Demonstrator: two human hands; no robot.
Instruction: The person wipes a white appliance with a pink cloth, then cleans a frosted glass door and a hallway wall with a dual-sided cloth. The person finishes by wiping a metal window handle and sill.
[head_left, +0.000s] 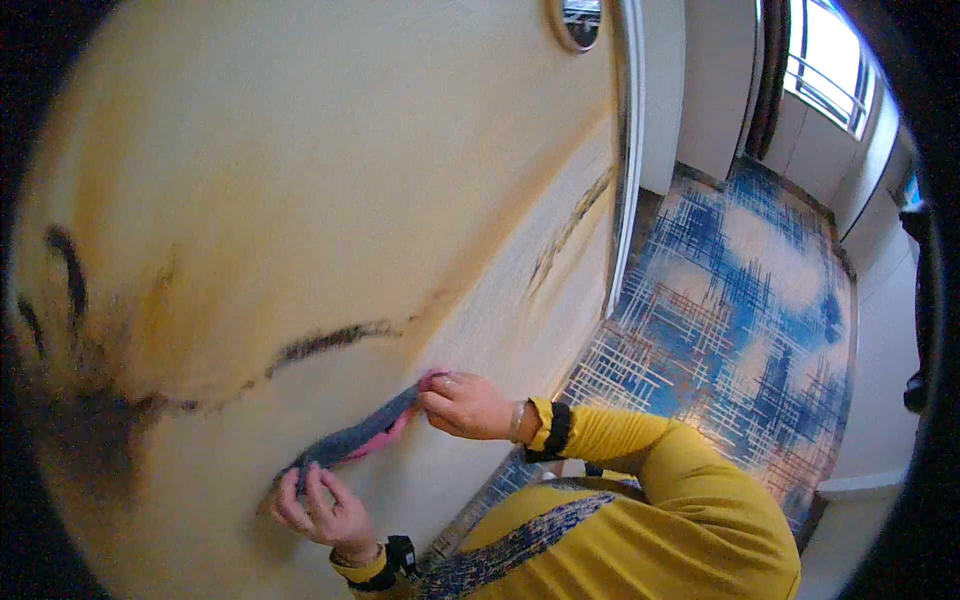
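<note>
A dark grey and pink cloth (367, 433) is stretched slantwise between my two hands, in front of a painted wall panel (315, 195). My left hand (322, 506), low in the view, pinches the grey end with bent fingers. At the other, pink end, my right hand (469, 406) grips the cloth, a ring and a bracelet showing on it. The cloth hangs close to the panel; whether it touches the panel, I cannot tell. Both of my wrists carry black bands over yellow sleeves.
A patterned blue and beige carpet (739, 300) runs to the right of the panel. Beyond the panel's metal edge trim (628, 150) are pale walls and a window (829, 64). A round-ended framed fitting (581, 26) sits high on the panel. A dark object (916, 315) stands at the far right.
</note>
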